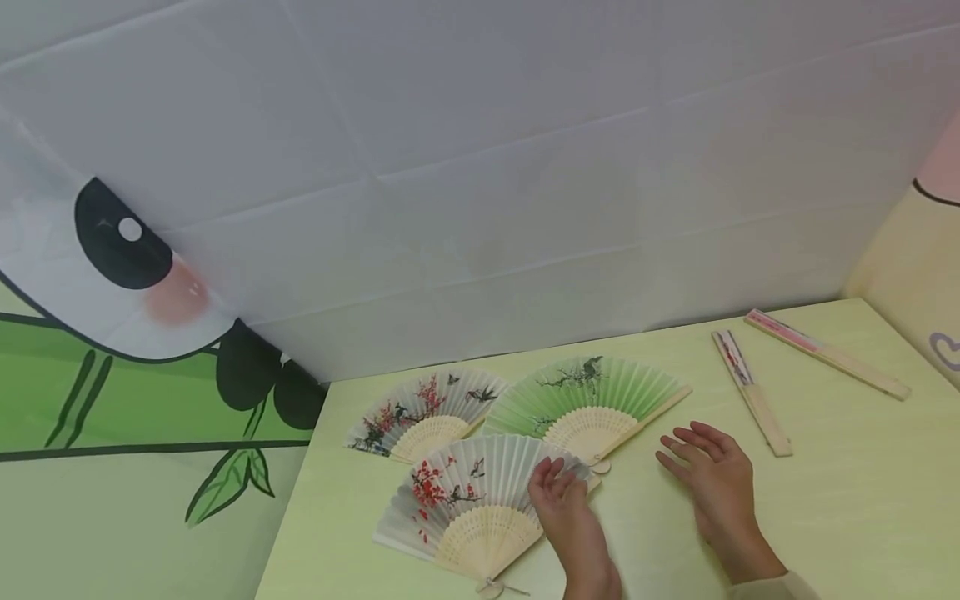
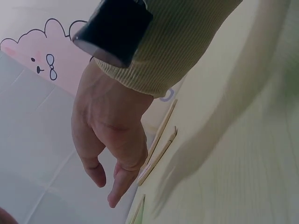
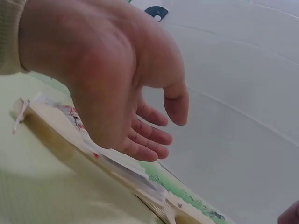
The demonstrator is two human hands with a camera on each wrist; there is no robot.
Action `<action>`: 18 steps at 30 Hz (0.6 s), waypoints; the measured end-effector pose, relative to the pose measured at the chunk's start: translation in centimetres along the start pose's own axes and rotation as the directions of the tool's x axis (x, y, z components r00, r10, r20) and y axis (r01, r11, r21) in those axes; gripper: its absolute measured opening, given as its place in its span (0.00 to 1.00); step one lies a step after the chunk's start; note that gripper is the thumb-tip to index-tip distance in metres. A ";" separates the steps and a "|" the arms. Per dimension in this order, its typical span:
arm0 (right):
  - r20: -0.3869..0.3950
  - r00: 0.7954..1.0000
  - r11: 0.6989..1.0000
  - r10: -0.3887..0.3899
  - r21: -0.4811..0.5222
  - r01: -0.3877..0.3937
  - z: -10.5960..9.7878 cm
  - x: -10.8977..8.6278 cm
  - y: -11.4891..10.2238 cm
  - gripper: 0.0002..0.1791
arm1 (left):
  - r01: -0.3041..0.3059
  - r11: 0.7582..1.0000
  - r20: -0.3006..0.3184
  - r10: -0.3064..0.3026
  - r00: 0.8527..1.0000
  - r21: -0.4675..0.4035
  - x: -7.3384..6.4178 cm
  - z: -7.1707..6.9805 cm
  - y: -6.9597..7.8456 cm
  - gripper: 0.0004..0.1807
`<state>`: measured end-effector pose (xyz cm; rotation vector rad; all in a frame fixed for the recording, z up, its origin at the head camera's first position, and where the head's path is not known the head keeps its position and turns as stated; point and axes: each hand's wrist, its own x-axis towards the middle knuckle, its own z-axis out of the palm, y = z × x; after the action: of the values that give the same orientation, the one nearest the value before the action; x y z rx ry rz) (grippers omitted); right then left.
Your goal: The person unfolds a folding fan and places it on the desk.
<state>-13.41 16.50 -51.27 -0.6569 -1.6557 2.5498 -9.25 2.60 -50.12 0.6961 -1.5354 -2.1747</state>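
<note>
- Here, at the far left, the wall is painted with a cartoon [image 1: 123, 237], of which a dark eye, a pink cheek and a green band with leaves are shown.
- Next, on the pale table [image 1: 847, 508], the back fan [image 1: 427, 417] is spread, its grey-white paper printed with red blossom and dark birds.
- Nearer the person, the front fan [image 1: 472, 500] is laid open, printed with red flowers; its pivot is turned toward the near edge, and a small loop [image 1: 491, 591] is fixed there.
- The right part of the front fan is overlapped, in the head view, by the left hand [image 1: 570, 517]; its fingers are loosely bent and parted, and nothing is held by them. Whether the paper is touched cannot be told.
- Behind that hand the green fan [image 1: 588, 400] is spread, marked with a dark branch, just beside both white ones.
- To its right the right hand [image 1: 716, 492] is held over the table, fingers relaxed and spread, nothing gripped.
- Just beyond, the closed fan [image 1: 752, 393] is laid lengthwise, its patterned end pointed at the back wall.
- Farther right, the pink fan [image 1: 828, 354], also folded, is set slantwise.
- At the right edge, a heart [image 1: 947, 350] is drawn on the wall.
</note>
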 end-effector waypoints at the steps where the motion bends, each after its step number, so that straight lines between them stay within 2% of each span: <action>1: -0.012 1.000 1.000 -0.002 0.001 0.003 -0.2 0.2 -0.1 0.21 | 0.009 1.000 0.007 -0.009 1.000 -0.004 -0.2 0.2 0.0 0.28; 11: -0.167 0.986 0.997 -0.018 0.072 0.031 -2.7 2.8 -1.7 0.20 | 0.032 0.999 0.078 -0.029 0.997 -0.040 -1.8 1.9 -1.3 0.28; 18: -0.233 0.970 0.997 -0.069 0.021 0.076 -3.9 4.3 -2.6 0.18 | 0.077 0.995 0.140 -0.068 0.988 -0.058 -2.3 2.6 -2.1 0.29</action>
<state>-16.41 22.08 -51.76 -0.8390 -1.5336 2.3382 -9.02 6.59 -50.93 0.6013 -1.5220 -2.3591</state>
